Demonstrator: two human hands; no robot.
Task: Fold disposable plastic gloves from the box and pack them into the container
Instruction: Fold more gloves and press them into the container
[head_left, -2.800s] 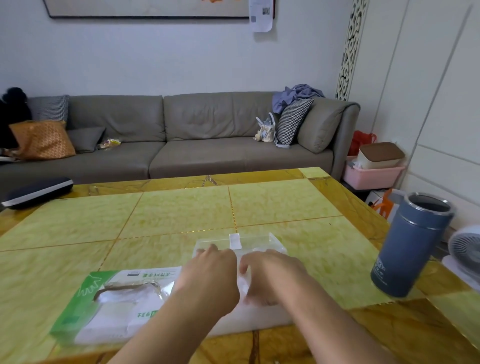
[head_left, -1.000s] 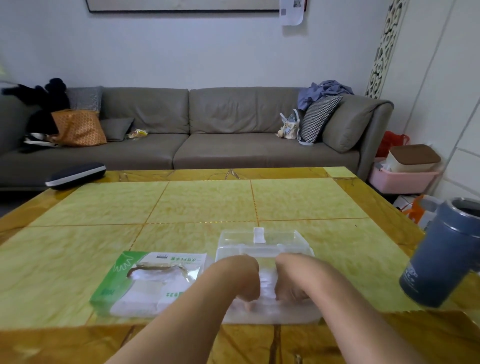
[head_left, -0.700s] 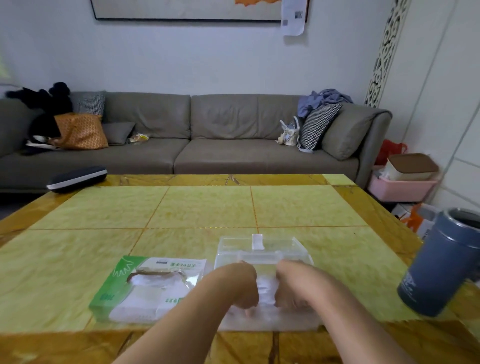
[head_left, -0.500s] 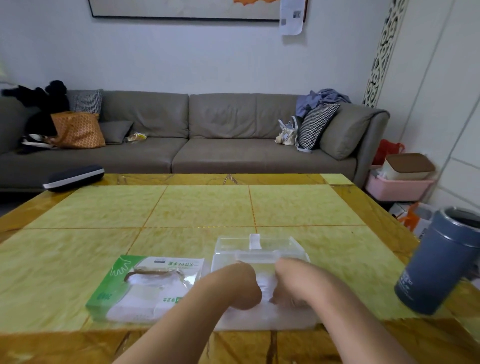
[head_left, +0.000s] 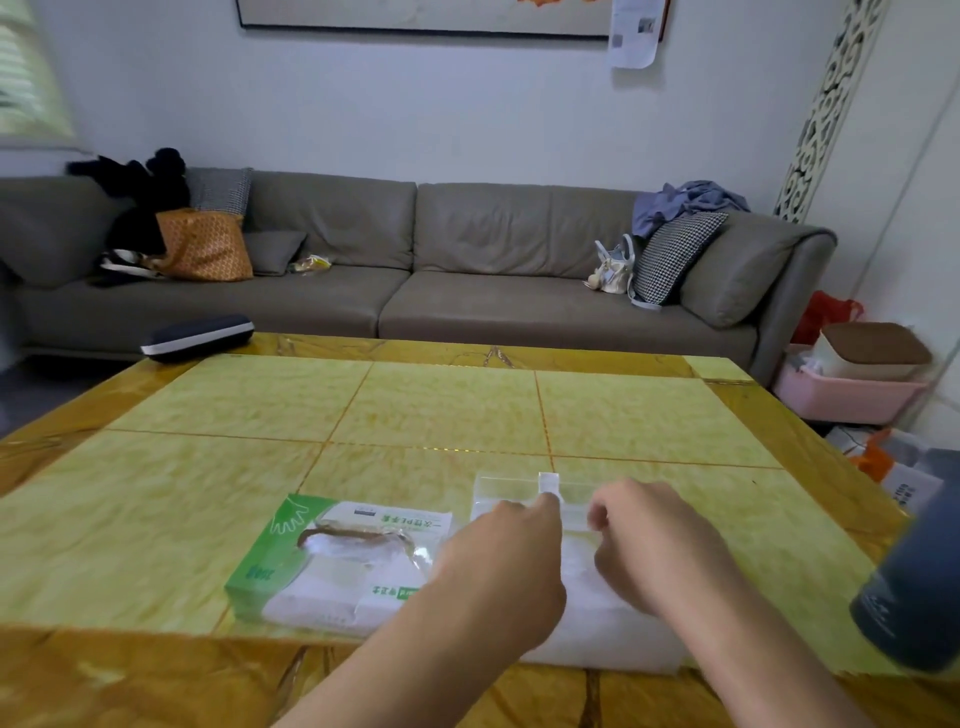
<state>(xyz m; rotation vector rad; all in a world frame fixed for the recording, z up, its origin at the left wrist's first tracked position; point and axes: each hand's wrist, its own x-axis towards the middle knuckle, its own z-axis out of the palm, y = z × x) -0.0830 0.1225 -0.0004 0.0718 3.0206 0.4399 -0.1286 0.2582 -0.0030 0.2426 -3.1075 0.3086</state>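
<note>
Whereas half a second ago both fists were bunched low inside the clear container (head_left: 597, 639), pressing down on what lay there, they have now risen and reached toward its far edge. The left hand (head_left: 506, 566) stretches forward with a fingertip at the small white tab (head_left: 548, 483) on the upright lid (head_left: 511, 488); whether it pinches the tab or only touches it cannot be told, since the back of the hand hides the other fingers. The right hand (head_left: 649, 540) hovers just beside it over the container, fingers loosely curled, apparently holding nothing, though the underside is hidden. Pale, cloudy plastic, probably the folded gloves (head_left: 579, 577), shows in the container between the two wrists. The green-and-white glove box (head_left: 332, 561) lies touching or just beside the container's left wall, its torn opening showing more gloves. Judging by this shift, the pressing-down looks finished and the person seems to be turning to the lid, perhaps to close it. A dark blue flask (head_left: 914, 587) stands near the table's (head_left: 441, 410) right edge.
</note>
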